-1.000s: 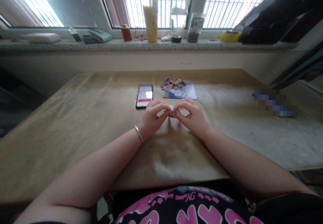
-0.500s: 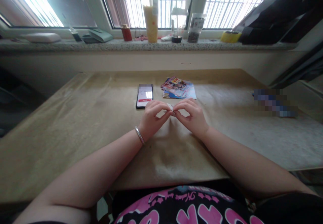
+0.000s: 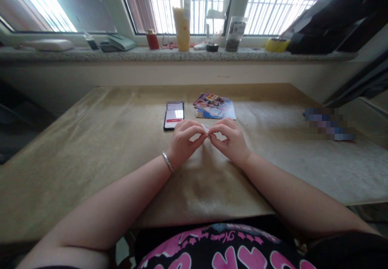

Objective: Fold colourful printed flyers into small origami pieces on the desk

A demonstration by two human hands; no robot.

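Over the middle of the table, my left hand (image 3: 185, 137) and my right hand (image 3: 230, 138) meet fingertip to fingertip. Both pinch a small whitish piece of paper (image 3: 205, 128) between thumb and index finger. Most of the piece is covered by the fingers, so its full shape is hidden. A silvery bracelet (image 3: 167, 162) circles my left wrist. Just behind the left hand lies a phone (image 3: 173, 117) with a lit screen. Colourful printed booklets (image 3: 216, 105) are stacked loosely beyond the right hand.
The table has a tan cover (image 3: 121, 139). A blurred-out blue item (image 3: 329, 124) lies near its right edge. On the stone windowsill (image 3: 145, 54) stand a tall yellow cup (image 3: 182, 28), a red bottle (image 3: 152, 39), a clear container (image 3: 235, 36) and yellow tape (image 3: 277, 44).
The fingertips have drawn slightly closer together, and the paper between them has tilted a little. Nothing on the table has moved.
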